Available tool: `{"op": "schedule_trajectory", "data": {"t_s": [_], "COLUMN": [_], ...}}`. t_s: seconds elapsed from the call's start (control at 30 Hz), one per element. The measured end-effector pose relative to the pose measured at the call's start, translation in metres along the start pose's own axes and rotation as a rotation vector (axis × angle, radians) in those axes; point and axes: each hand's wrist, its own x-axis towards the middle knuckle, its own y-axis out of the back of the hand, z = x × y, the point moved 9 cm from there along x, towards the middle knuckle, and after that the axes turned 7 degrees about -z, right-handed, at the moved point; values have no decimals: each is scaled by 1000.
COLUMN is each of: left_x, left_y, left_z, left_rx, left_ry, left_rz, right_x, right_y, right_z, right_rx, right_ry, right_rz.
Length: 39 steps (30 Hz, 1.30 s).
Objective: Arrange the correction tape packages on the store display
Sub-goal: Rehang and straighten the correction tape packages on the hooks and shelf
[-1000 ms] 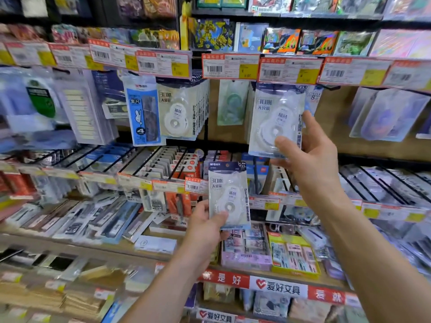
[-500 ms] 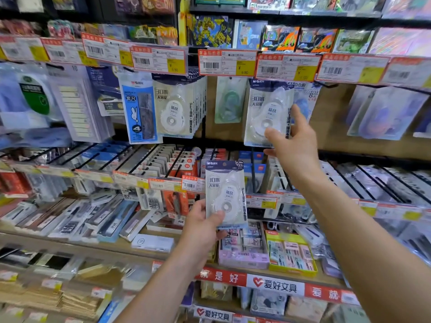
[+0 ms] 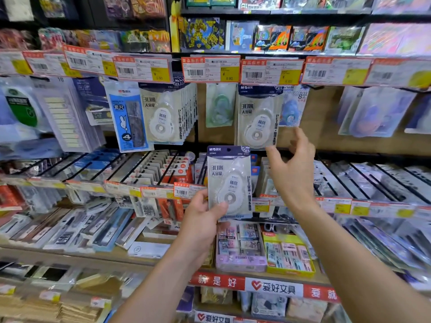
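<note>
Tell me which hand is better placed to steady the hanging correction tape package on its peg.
Right, probably. The right hand is open and empty just below the hanging package, while the left hand is lower and busy gripping the spare package.

White, navy-topped correction tape package, yellow eraser box, red shelf strip

left hand: raised, grips package | right hand: higher, arm outstretched, fingers spread
</note>
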Motion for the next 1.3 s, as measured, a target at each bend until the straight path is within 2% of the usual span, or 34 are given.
{"op": "schedule_trajectory", "data": {"t_s": [0.07,0.2,0.27,0.4,0.47,0.53,0.6,0.67,0.8,1.2,1.3], "left_x": [2,6,7,6,6,4,-1,-1,13,13,13], "left_y": [-11,-33,-40,-46,-38,-24,-17,-21,-24,-20,-19], "left_z": [7,15,18,24,28,31,41,38,14,13,12], "left_rx": [-4,-28,-14,66,181,403,754,1045,1417,1411,1411], "left_ry": [-12,-26,-41,-96,-136,-203,-313,-359,-228,-270,-256], "left_rz": [-27,-105,-140,-160,-57,116,252,256,184,170,155], "right_x": [-14,-45,-52,-45,-38,-30,-21,-13,0,15,21], "right_y": [0,-27,-29,-19,-11,-3,1,3,2,-8,-13], "right_z": [4,5,8,2,-6,-16,-26,-33,-45,-41,-38], "right_rx": [22,116,123,212,213,210,228,242,278,251,177], "right_ry": [10,29,44,80,122,170,204,222,242,173,163], "right_rz": [-30,-382,-448,-439,-401,-367,-338,-310,-295,-257,-252]}}
